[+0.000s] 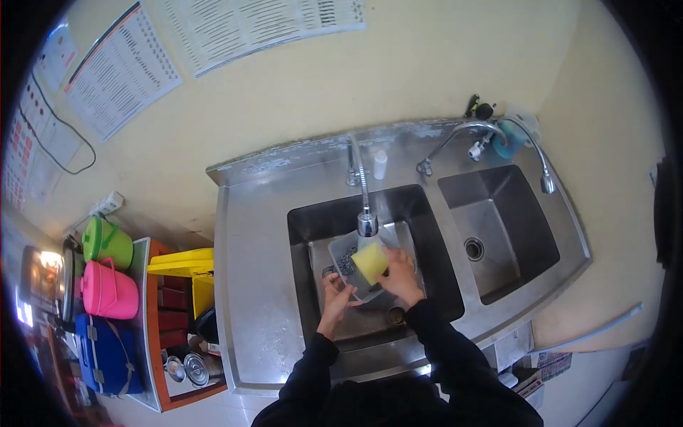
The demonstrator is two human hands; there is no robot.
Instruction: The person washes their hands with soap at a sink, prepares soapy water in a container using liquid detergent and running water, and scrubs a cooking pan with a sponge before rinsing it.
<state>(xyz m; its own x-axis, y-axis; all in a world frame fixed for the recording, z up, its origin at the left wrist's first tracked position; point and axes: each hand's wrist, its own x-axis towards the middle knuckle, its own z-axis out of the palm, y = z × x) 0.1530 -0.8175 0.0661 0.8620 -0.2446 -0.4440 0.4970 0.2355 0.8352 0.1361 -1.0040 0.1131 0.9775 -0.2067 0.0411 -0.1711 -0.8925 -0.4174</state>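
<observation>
A clear plastic container [343, 250] is tilted in the left sink basin, under the faucet head [367, 225]. My left hand [337, 299] grips the container's near left edge with its fingers closed on it. A yellow sponge [371, 262] is held in my right hand [400, 276], over the container's opening. Dark specks or bubbles show inside the container; which of them I cannot make out. The sponge hides part of the container.
The right basin [498, 235] has a drain and a curved faucet [462, 132]. A white bottle [380, 164] stands behind the left basin. Green [108, 243] and pink [109, 289] buckets and a blue cooler [107, 356] are at the left, beside an orange-edged shelf [154, 327].
</observation>
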